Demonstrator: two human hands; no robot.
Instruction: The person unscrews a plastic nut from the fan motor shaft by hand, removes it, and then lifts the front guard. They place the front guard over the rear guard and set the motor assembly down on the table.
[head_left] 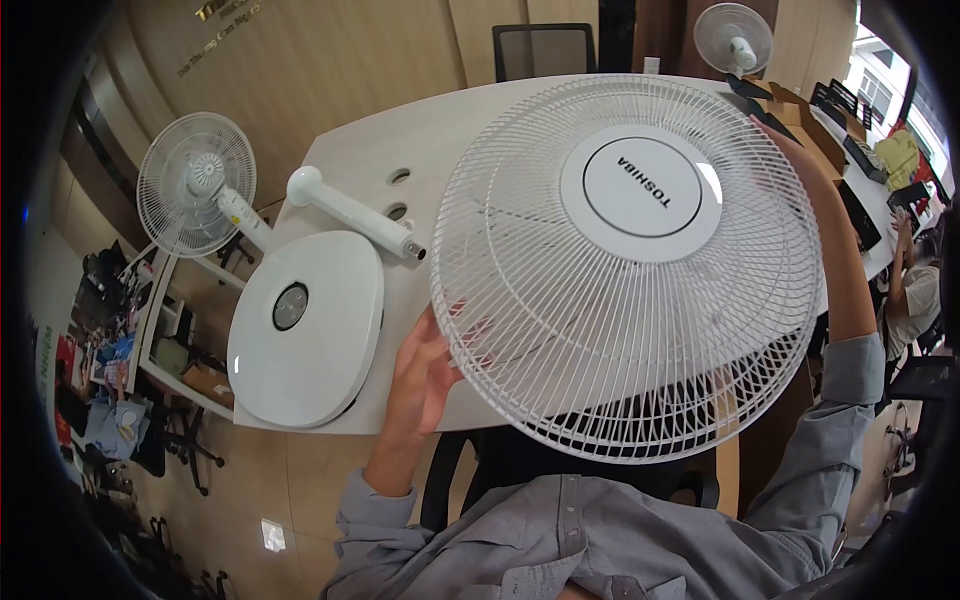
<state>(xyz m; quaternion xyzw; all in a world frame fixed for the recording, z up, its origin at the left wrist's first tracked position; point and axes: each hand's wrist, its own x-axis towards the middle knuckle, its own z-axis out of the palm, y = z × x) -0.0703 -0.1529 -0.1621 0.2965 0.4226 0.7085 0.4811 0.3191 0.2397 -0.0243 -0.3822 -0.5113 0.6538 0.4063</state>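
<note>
A large round white fan guard (500,330) with a TOSHIBA disc (642,187) at its centre is held up over the table. At its lower left edge is my left hand (425,375), its fingers partly seen through the wires. My right hand (785,145) is at the upper right rim, its fingers mostly hidden behind the guard. A round white base (310,360) with a dark round panel lies on the table to the left. Above it, a white pole (350,212) rests at a slant, its metal end towards the guard.
The white table (400,130) has two round holes. A standing fan (200,180) is at the left, another (735,40) at the back right. A mesh chair (545,52) stands behind the table. Open cardboard boxes (800,130) and people are at the right; another person sits far left.
</note>
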